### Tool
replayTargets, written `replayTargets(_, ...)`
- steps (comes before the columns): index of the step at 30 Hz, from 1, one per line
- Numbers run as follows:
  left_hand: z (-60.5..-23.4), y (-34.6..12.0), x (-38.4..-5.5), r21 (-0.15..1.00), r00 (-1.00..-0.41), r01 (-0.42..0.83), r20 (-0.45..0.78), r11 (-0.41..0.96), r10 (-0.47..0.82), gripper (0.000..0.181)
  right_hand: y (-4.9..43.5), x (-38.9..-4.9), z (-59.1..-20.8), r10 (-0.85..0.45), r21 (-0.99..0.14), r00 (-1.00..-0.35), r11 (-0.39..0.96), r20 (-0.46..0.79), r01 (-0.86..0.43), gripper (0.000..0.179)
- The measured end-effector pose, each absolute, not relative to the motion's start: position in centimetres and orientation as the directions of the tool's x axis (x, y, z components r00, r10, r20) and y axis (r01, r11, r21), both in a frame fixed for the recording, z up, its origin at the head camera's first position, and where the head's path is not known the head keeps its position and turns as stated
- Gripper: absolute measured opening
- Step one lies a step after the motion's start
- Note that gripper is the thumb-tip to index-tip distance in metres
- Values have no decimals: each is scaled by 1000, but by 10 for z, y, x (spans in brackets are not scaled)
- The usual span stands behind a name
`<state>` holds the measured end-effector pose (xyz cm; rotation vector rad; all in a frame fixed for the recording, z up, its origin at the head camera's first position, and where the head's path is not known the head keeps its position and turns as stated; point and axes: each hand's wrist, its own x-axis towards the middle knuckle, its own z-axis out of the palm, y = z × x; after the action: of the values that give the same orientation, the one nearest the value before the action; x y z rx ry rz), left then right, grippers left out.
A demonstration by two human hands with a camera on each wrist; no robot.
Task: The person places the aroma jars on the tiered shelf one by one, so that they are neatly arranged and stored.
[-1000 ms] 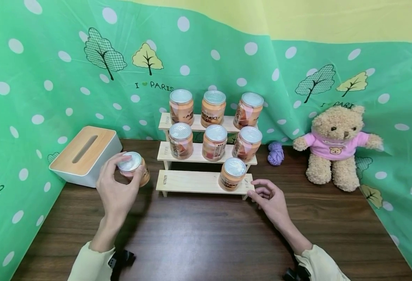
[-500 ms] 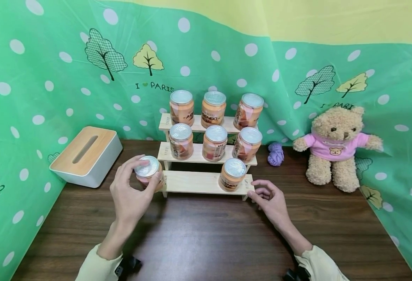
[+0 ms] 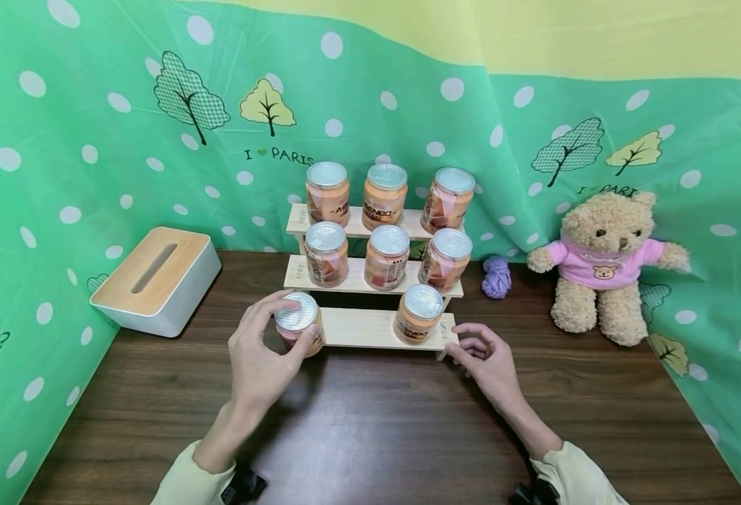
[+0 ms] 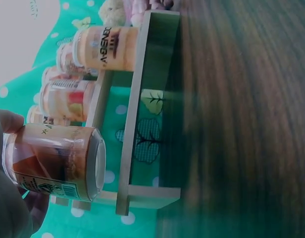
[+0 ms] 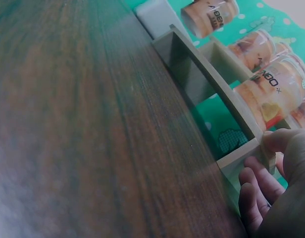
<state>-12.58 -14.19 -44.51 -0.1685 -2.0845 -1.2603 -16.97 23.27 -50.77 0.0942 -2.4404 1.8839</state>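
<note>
My left hand (image 3: 262, 361) grips a clear plastic jar (image 3: 298, 313) with a silvery ridged lid and orange-brown contents, thumb on one side and fingers on the other. In the left wrist view that jar (image 4: 53, 161) hangs just above the left end of the lowest board, with a gap under its base. The three-step wooden display stand (image 3: 358, 328) bears similar jars on each step. On its lowest step one jar (image 3: 417, 314) stands near the right end. My right hand (image 3: 487, 361) pinches that step's right end, its thumb (image 5: 276, 140) at the board's corner.
A white tissue box (image 3: 156, 280) with a wooden top stands at the left. Purple yarn (image 3: 496, 276) lies right of the stand, and a teddy bear (image 3: 607, 266) in a pink shirt sits farther right. Green patterned cloth (image 3: 370, 91) encloses the dark wood table (image 3: 370, 435).
My left hand has carried the jar rightward from beside the tissue box to over the lowest step's left end. My right hand has stayed in place at the stand.
</note>
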Motion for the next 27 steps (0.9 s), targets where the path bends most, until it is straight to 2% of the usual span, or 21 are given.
replayTargets(9, -453, -130, -125, 731, -781, 452, 601, 512, -168, 39, 232, -171, -505, -19, -963, -996, 255, 82, -84, 32)
replayTargets(19, -455, -124, -125, 731, -789, 434, 590, 527, -169, 44, 233, -170, -505, -18, -961, -996, 261, 90, -92, 31)
replayTargets(27, -460, -119, -129, 769, -790, 420, 571, 482, -223, 59, 233, -169, -507, -16, -961, -997, 263, 81, -83, 32)
